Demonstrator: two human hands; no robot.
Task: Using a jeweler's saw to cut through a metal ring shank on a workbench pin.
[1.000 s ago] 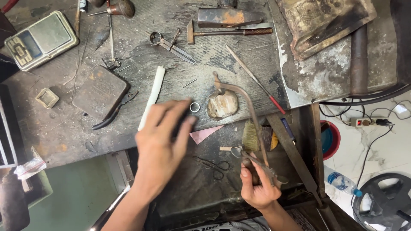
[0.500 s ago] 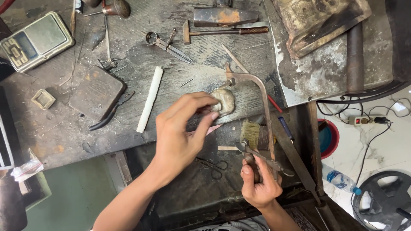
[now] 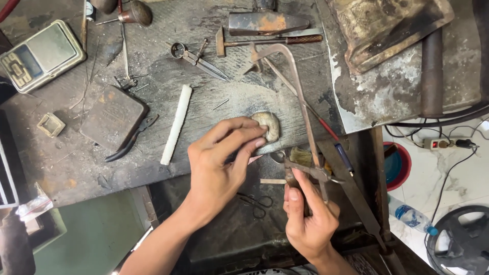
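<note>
1. Since half a second ago, your left hand [image 3: 219, 163] has slid right, so its curled fingertips now touch the pale lump [image 3: 269, 125] on the workbench [image 3: 214, 91].
2. Your right hand [image 3: 308, 219] grips the jeweller's saw [image 3: 300, 97] by its handle, frame pointing away over the bench.
3. Black pliers [image 3: 131, 138] lie well left.

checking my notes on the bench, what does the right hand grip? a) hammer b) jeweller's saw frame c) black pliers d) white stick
b: the right hand grips the handle of the saw frame, whose bow reaches up over the bench, while the black pliers, hammer and white stick lie untouched.
</note>
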